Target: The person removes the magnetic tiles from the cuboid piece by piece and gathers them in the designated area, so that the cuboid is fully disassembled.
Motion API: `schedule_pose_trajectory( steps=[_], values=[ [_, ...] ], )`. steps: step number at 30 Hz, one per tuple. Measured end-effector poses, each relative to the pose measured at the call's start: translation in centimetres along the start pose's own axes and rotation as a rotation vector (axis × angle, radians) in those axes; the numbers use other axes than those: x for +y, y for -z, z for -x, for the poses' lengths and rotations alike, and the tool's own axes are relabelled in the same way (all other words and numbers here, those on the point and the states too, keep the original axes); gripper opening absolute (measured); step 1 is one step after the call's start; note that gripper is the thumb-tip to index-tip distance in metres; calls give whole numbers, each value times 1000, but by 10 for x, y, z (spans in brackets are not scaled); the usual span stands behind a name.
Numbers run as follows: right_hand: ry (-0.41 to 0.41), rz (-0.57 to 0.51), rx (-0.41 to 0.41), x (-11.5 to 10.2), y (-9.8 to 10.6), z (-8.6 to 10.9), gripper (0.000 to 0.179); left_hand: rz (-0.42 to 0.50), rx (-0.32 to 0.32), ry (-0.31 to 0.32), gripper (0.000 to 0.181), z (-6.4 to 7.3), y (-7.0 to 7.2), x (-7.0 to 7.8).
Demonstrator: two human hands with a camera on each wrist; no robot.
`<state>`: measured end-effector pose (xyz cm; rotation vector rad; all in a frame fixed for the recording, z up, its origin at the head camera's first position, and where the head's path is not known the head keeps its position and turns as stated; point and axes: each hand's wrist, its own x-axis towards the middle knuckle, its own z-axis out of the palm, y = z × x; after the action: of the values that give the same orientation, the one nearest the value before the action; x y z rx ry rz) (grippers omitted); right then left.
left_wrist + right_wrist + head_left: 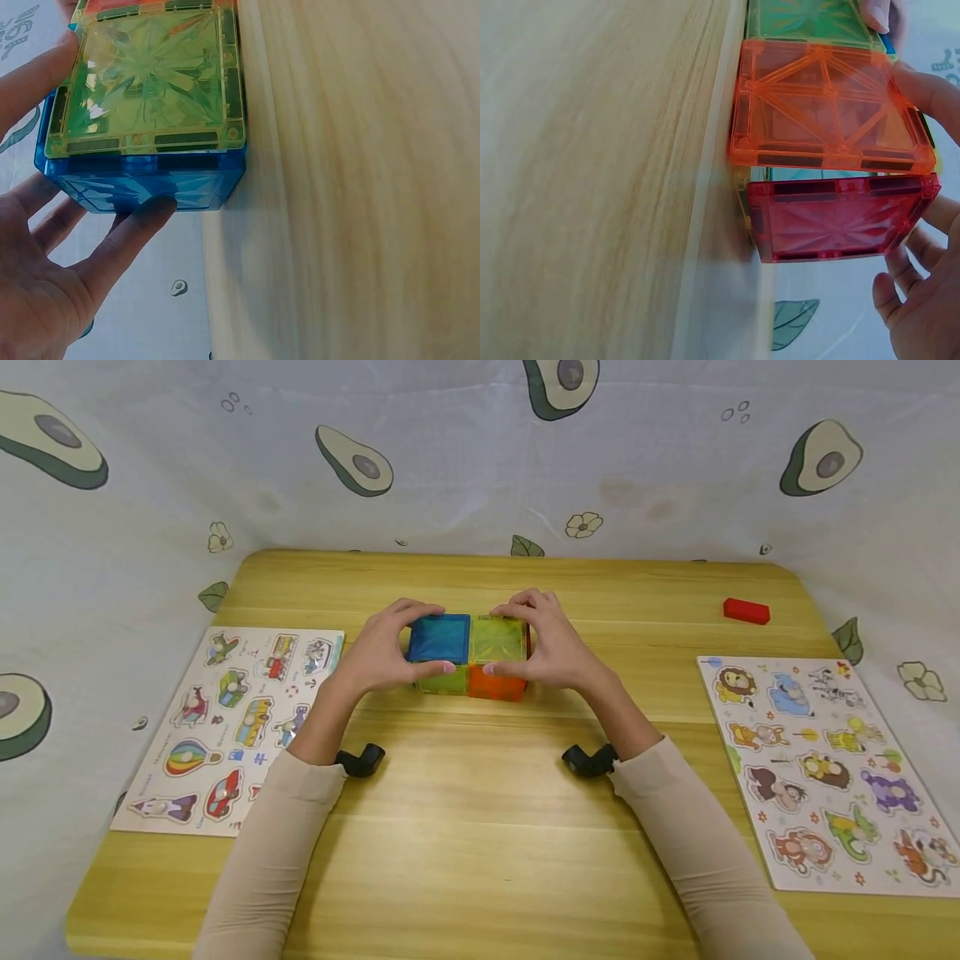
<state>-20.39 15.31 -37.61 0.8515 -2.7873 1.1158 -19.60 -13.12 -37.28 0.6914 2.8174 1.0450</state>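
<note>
Two cubes of see-through magnetic tiles stand side by side at the table's middle. The left cube has a blue tile (438, 637) on top and a yellow-green tile (150, 79) in front. My left hand (381, 649) grips it, thumb at the front and fingers toward the back; one finger touches its blue side (112, 187). On the right cube lie a yellow top tile (497, 639), an orange front tile (829, 109) and a red side tile (847, 221). My right hand (553, 646) holds this cube between thumb and fingers. A gap shows between its orange and red tiles.
A vehicle puzzle board (187, 714) lies on the left, an animal puzzle board (783, 814) on the right. Near the back right corner sits a red block (746, 611). Behind the wooden table (465, 852) hangs an avocado-print cloth (465, 452).
</note>
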Motion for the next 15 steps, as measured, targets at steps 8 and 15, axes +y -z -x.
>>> schedule_pose_trajectory(
  steps=[8,15],
  values=[
    [1,-25,49,0,-1,0,74,8,5,11,81,0,1,-1],
    [19,-51,85,1,0,2,74,17,-7,19,80,0,1,0]
  ],
)
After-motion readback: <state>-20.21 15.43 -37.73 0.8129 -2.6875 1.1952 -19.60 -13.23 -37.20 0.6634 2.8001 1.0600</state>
